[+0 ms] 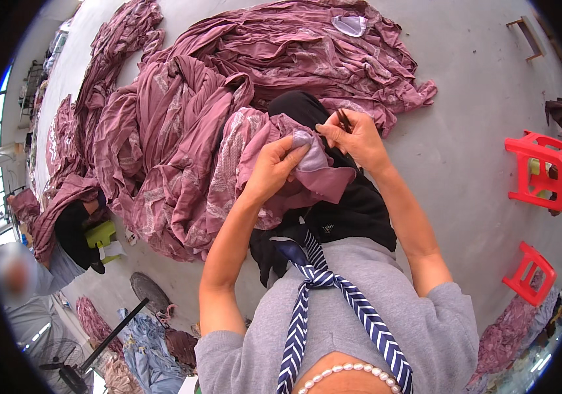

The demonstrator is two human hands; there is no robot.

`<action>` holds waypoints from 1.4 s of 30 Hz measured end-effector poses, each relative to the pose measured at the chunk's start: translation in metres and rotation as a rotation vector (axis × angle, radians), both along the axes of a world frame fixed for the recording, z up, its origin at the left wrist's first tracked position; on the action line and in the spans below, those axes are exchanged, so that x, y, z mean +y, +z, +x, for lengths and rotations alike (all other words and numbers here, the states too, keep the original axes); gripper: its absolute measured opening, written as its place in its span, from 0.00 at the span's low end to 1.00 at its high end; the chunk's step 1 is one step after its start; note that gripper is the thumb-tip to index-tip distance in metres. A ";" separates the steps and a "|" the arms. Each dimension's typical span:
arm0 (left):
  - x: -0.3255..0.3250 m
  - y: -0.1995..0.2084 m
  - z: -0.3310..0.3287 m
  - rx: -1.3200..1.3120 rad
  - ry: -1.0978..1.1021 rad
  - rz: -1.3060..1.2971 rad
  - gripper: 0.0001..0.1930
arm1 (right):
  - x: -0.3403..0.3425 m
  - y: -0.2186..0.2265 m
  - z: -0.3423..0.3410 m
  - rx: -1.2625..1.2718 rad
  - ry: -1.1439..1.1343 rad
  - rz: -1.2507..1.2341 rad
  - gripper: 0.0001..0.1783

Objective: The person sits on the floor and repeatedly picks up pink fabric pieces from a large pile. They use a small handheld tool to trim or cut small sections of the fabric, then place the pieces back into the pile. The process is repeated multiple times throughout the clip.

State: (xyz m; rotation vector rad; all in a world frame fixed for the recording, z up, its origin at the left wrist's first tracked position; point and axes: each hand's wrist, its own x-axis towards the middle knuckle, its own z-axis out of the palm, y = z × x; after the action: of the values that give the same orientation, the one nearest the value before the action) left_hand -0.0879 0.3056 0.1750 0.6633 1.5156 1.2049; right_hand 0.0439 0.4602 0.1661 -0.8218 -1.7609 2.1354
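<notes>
My left hand [273, 167] pinches the edge of a mauve patterned garment [323, 184] gathered over my lap, thumb on top. A pale lavender patch of lining [312, 154] shows beside that thumb. Close by on the right, my right hand [358, 141] is closed around slim black thread snips [344, 121], partly hidden by the fingers. Their tips are hard to make out. From my lap the cloth runs left into a big heap of mauve fabric [163, 125] with pale patterning, spread across the floor.
Two red plastic stools [535, 172] stand at the right. At the left, another person in a light blue sleeve [61, 272] sits by a green stool [102, 234] with mauve cloth. A black standing fan [64, 374] and blue fabric [149, 354] are at the lower left.
</notes>
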 end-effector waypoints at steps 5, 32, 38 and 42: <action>-0.007 -0.001 -0.001 -0.072 0.028 -0.002 0.10 | 0.002 0.006 0.007 0.066 -0.207 0.271 0.13; -0.013 0.005 0.000 -0.077 0.016 0.010 0.11 | -0.012 0.000 0.018 0.218 -0.355 0.065 0.16; -0.022 0.005 0.029 0.116 -0.001 0.040 0.16 | -0.018 -0.019 0.029 -0.168 -0.054 0.337 0.18; -0.061 0.013 0.030 0.905 0.090 0.225 0.12 | 0.011 -0.081 0.055 -0.119 -0.170 0.186 0.14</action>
State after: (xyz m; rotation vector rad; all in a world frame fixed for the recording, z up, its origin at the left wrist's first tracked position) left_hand -0.0580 0.2447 0.1882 1.4335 2.1665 1.2123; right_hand 0.0986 0.4716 0.0849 -1.0261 -1.8406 1.8191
